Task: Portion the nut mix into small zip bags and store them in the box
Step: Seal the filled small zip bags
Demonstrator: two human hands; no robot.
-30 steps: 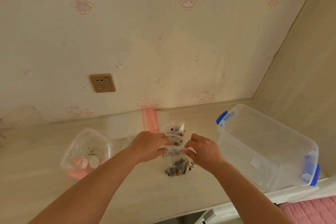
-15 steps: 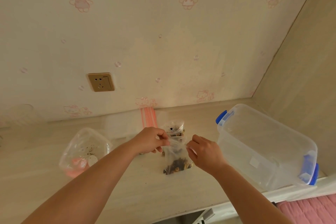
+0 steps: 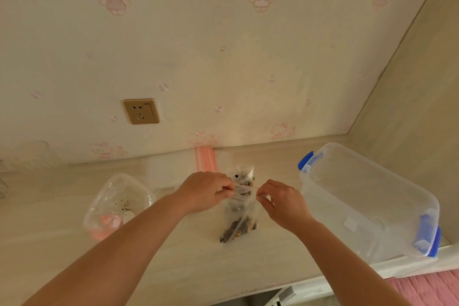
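Between the fingers of the left hand (image 3: 206, 191) and right hand (image 3: 283, 202), both pinching its top corners, a small zip bag (image 3: 239, 216) stands filled on the table (image 3: 173, 251). Sealing likely remains; the box (image 3: 367, 204) right of them looks empty.

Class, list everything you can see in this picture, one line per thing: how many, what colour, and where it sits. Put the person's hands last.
zip bag: one, clear, with brown nut mix at the bottom, standing on the counter, centre
second bag: one, clear, with nuts, right behind the first
empty bags: a stack, clear with red stripes, against the wall
large bag: one, clear with pink inside, on the counter, left
box: one, clear with blue latches, open, right
counter: one, pale wood grain
socket: one, gold, on the wall
left hand: pinches the zip bag's top
right hand: pinches the zip bag's top
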